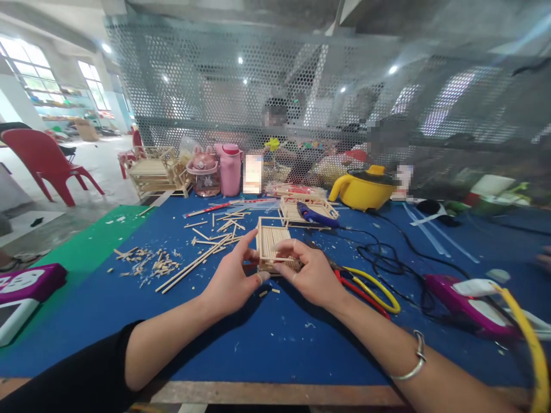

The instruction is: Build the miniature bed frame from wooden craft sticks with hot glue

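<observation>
A: You have the small stick frame [272, 244] near the middle of the blue worktop [107, 304], tipped up off the surface so its slatted face looks back at you

B: And your hands?

A: Your left hand [230, 281] steadies the frame's left side, forefinger stretched up along the upright, thumb curled under. Your right hand [312, 275] pinches a thin stick [279, 259] laid across the frame's lower rail, thumb and forefinger closed on it. Held from both sides like that, the frame seemingly can't twist while the stick seats

B: What lies around it?

A: Loose sticks [206, 249] fan out toward the left, with offcuts [148, 263] closer to the green edge. Behind the frame sits another stick frame [307, 209] with a purple glue gun [316, 215] across it, its cord trailing right. Cutters with red and yellow handles [370, 287] lie just right of your wrist

B: Anything you can't make out?

A: Your right palm covers the frame's lower right corner, so the joint there is hidden; whether glue is on the stick, I can't tell. The far right edge is blurred
</observation>
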A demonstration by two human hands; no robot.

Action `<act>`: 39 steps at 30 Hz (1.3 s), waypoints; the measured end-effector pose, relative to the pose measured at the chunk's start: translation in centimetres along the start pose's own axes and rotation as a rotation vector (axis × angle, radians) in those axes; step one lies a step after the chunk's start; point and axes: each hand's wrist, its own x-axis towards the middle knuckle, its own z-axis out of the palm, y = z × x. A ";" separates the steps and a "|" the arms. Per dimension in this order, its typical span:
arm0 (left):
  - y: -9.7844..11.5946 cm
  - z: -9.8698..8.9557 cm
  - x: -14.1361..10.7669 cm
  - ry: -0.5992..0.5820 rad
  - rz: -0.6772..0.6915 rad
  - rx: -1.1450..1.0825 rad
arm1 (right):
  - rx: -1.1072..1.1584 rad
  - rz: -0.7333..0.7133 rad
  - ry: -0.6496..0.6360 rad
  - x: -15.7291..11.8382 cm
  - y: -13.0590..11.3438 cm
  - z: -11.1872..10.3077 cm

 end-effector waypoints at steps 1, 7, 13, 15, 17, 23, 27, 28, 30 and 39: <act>-0.1 0.1 0.1 0.005 0.006 -0.011 | -0.011 0.001 -0.008 0.0 0.0 -0.1; 0.0 0.5 0.3 0.057 -0.019 -0.016 | -0.079 -0.046 -0.029 0.2 -0.4 -0.5; 0.1 0.7 0.2 0.037 -0.001 -0.044 | -0.142 -0.081 -0.052 0.4 -0.8 -0.8; 0.2 0.7 0.3 0.040 -0.002 -0.038 | -0.132 -0.078 -0.069 0.6 -1.1 -0.9; 0.5 0.7 0.6 0.029 -0.019 -0.005 | -0.112 -0.073 -0.094 0.8 -1.4 -1.0; 1.0 0.3 1.4 -0.035 -0.058 0.118 | -0.044 -0.043 -0.100 0.8 -1.3 -0.8; 0.3 0.2 1.1 -0.018 -0.023 0.064 | 0.004 -0.016 -0.085 0.5 -0.9 -0.4; 0.1 0.2 1.0 -0.011 -0.011 0.049 | 0.014 -0.019 -0.083 0.5 -0.8 -0.3; -0.2 0.2 0.8 -0.006 0.000 0.015 | 0.034 -0.028 -0.078 0.5 -0.7 -0.2; -0.9 0.4 0.9 0.036 0.020 0.046 | -0.030 -0.008 -0.050 0.4 -0.5 -0.2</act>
